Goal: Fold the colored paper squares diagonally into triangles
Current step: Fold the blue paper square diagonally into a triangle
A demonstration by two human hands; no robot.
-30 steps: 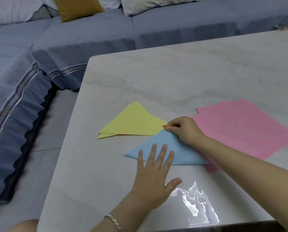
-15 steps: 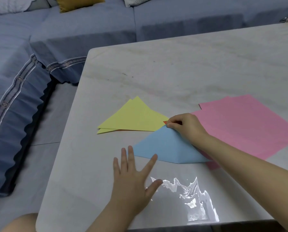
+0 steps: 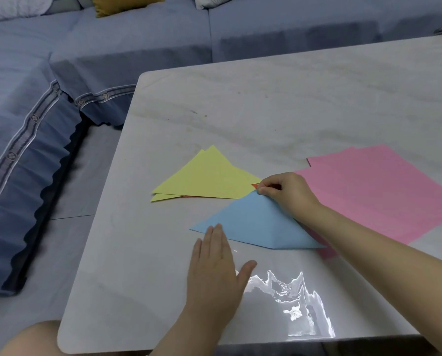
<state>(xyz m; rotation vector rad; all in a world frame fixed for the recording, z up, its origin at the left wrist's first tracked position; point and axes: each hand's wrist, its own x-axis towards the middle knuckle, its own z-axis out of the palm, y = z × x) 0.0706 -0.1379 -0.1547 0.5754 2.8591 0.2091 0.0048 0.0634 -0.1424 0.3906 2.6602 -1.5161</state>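
Now, your right hand (image 3: pixel 284 194) pinches the far tip of the blue paper (image 3: pixel 250 222), which lies as a triangle in the middle of the table (image 3: pixel 266 104) with its long edge toward you. Your left hand (image 3: pixel 214 273) is flat with the fingers straight and together, and its fingertips rest on the near left part of the sheet.

Judging by the shaded facet on its right side, the paper is probably still bowed and not pressed flat. Hold the pinch firm so the two corners stay matched. Then run your flat fingers along the long edge from the middle out to each point.

Watch what the sheet touches. Its tip meets the yellow triangle (image 3: pixel 207 178), where an orange scrap (image 3: pixel 255 186) peeks out. Its right corner lies over the pink sheets (image 3: pixel 381 191), so a hard sweep to the right may drag them.

The tabletop on the left gives your left hand room. Your wrist sits near the front rim, beside the glare patch (image 3: pixel 291 301). The sofa (image 3: pixel 86 47) stands well beyond the left rim.
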